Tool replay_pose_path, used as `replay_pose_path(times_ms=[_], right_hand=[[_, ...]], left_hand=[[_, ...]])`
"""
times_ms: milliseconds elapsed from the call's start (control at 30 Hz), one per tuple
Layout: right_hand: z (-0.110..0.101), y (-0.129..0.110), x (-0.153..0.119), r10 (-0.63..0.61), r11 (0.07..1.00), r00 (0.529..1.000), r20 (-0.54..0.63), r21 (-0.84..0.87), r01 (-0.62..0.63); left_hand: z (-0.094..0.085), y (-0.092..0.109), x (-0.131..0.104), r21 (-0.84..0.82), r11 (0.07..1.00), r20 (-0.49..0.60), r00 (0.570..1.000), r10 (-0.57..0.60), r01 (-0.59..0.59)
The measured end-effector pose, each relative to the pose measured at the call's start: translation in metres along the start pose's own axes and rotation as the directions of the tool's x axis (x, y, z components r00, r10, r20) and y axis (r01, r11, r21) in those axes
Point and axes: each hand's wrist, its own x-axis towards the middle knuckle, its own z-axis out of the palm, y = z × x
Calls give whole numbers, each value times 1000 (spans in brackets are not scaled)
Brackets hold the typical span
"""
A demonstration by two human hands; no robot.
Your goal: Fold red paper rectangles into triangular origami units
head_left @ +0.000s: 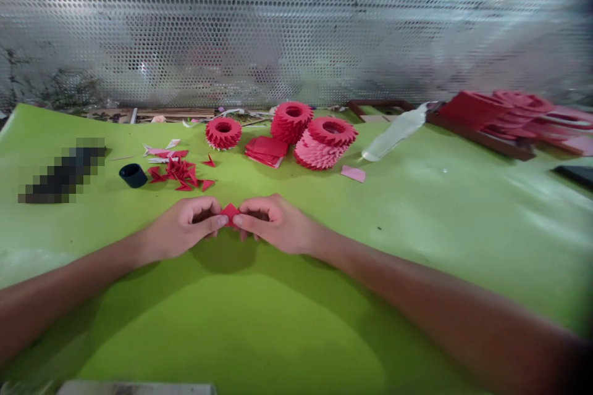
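Between my two hands is a small folded piece of red paper (230, 212), its point facing away from me. My left hand (188, 225) pinches its left side, thumb on top. On the other side my right hand (273, 222) pinches it the same way. The fingers under the paper are partly hidden. Just beyond my left hand lies a loose pile of folded red paper pieces (178, 173), with a few pink and white ones behind. A stack of flat red paper slips (266, 151) lies past my right hand.
Ring-shaped red paper models (223, 133) and a taller red-and-pink one (324, 145) stand at the back. A dark cup-like ring (133, 176) is at left, a clear bottle (393, 133) at right. A brown tray (491, 136) of red paper sits far right on the green table (440, 216).
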Motion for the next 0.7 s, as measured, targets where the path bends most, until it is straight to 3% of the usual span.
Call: replay_pose_path(times_ms=[333, 500, 700], right_hand=[[4, -3, 0, -91, 994, 993, -81, -64, 86], [3, -3, -1, -70, 996, 995, -76, -64, 65], [1, -4, -1, -81, 995, 996, -46, -62, 78]], left_hand=[[2, 5, 0, 45, 999, 36, 999, 3, -4], [1, 1, 0, -5, 1000, 25, 1000, 14, -14], [-2, 5, 1, 68, 997, 33, 999, 25, -27]])
